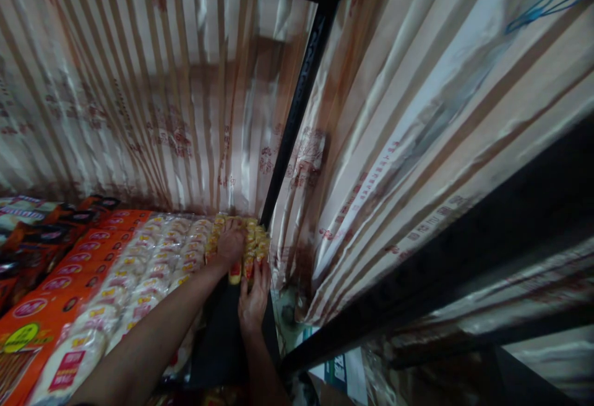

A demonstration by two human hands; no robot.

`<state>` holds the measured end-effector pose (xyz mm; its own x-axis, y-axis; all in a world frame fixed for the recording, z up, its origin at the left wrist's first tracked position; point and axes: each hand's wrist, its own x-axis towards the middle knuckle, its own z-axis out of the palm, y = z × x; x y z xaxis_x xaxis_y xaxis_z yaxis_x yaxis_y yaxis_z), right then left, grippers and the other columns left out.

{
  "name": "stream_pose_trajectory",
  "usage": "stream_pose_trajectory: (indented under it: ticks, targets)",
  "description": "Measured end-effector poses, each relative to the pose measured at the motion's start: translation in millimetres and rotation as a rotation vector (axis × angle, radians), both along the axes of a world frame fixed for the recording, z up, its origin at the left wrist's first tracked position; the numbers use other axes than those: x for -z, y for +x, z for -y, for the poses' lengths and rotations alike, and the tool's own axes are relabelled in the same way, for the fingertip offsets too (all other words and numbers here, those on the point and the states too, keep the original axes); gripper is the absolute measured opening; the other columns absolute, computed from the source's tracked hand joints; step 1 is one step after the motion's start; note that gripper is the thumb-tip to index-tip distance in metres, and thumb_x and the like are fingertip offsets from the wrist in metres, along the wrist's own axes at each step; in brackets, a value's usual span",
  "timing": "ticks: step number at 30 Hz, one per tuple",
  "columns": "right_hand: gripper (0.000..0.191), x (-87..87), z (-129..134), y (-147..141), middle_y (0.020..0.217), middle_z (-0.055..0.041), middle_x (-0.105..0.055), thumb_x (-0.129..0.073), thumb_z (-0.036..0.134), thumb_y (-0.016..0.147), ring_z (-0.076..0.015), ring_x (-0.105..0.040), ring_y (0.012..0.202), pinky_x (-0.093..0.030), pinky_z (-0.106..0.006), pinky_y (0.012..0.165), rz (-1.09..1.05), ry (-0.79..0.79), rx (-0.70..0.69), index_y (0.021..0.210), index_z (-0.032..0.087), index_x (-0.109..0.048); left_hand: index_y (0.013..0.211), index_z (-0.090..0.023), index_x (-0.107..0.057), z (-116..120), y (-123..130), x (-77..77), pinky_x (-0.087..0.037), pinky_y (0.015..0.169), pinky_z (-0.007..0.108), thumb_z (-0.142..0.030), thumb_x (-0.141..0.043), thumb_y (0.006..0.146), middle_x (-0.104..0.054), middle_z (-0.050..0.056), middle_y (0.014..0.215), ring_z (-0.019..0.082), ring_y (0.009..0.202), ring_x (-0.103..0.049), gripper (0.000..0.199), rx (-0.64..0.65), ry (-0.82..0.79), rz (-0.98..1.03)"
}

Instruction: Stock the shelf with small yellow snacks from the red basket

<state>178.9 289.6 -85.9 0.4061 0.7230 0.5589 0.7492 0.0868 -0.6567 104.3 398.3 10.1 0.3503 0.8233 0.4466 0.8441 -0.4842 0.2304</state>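
Several small yellow-wrapped snack packets stand in close rows at the far corner of a dark shelf. My left hand reaches over the rows with its fingers down on the packets; the fingertips are too dim to make out. Nearer to me, my right hand has its thumb and fingers on either side of a yellow snack packet at the front of the rows. A yellow packet with a red mark lies just below my left hand.
Left of the yellow packets run rows of round white cakes in clear wrap, then orange snack bags and dark bags. A black upright post rises behind the corner. Printed pleated sheeting hangs behind; a black bar crosses at right.
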Motion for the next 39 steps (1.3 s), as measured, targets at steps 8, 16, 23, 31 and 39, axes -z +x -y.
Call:
stream_pose_trajectory:
  ticks: [8,16,23,31,39]
  targets:
    - [0.047,0.2,1,-1,0.141,-0.0134,-0.039,-0.037,0.037,0.092,-0.0249,-0.028,0.134,-0.031,-0.047,0.104,0.0,-0.008,0.001,0.133,0.015,-0.046,0.094,-0.012,-0.065,-8,10,-2.8,-0.038,0.092,0.038,-0.015,-0.042,0.084,-0.058,0.013,0.107,0.026,0.106,-0.047,0.025,-0.01,-0.021,-0.016]
    - [0.047,3.7,-1,0,0.141,-0.0131,-0.039,-0.038,0.038,0.091,-0.0255,-0.028,0.133,-0.032,-0.049,0.102,0.005,-0.008,0.0,0.133,0.018,-0.045,0.09,-0.013,-0.064,-9,11,-3.1,-0.038,0.09,0.038,-0.015,-0.04,0.086,-0.059,0.011,0.103,0.026,0.104,-0.046,0.024,-0.034,0.007,0.002]
    - [0.048,-1.0,-2,-1,0.144,-0.0124,-0.035,-0.037,0.038,0.091,-0.0259,-0.025,0.135,-0.031,-0.048,0.103,0.026,-0.068,0.011,0.135,0.019,-0.043,0.089,-0.015,-0.063,-14,7,-0.2,-0.038,0.092,0.037,-0.016,-0.042,0.084,-0.06,0.009,0.101,0.024,0.103,-0.047,0.021,-0.022,0.017,0.078]
    - [0.047,-2.5,-1,-2,0.145,-0.0121,-0.033,-0.035,0.034,0.092,-0.0246,-0.022,0.135,-0.029,-0.046,0.104,0.005,-0.065,0.006,0.135,0.017,-0.043,0.08,-0.017,-0.068,-6,-12,-12.5,-0.03,0.103,0.043,-0.017,-0.052,0.079,-0.06,0.009,0.108,0.024,0.111,-0.045,0.016,0.13,-0.082,0.025]
    - [0.047,-2.5,-1,-2,0.143,-0.0126,-0.036,-0.037,0.032,0.091,-0.0241,-0.025,0.134,-0.029,-0.046,0.104,-0.002,-0.045,0.006,0.135,0.017,-0.043,0.076,-0.017,-0.067,-3,-10,-7.6,-0.026,0.108,0.041,-0.015,-0.055,0.074,-0.06,0.009,0.113,0.023,0.118,-0.043,0.013,0.195,-0.186,-0.008]
